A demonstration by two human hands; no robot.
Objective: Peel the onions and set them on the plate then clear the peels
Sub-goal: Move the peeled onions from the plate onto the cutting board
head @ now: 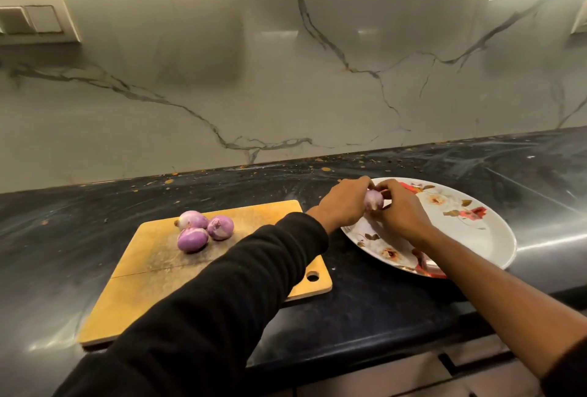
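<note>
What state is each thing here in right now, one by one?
Left hand: gripping the held onion over the plate's edge.
Right hand: pinching the same onion.
Held onion: in both hands, above the plate, not set down.
Three onions: clustered on the cutting board, touching each other.
Plate: flat on the counter, no onion lying on it.
Cutting board: flat on the counter, left of the plate.
</note>
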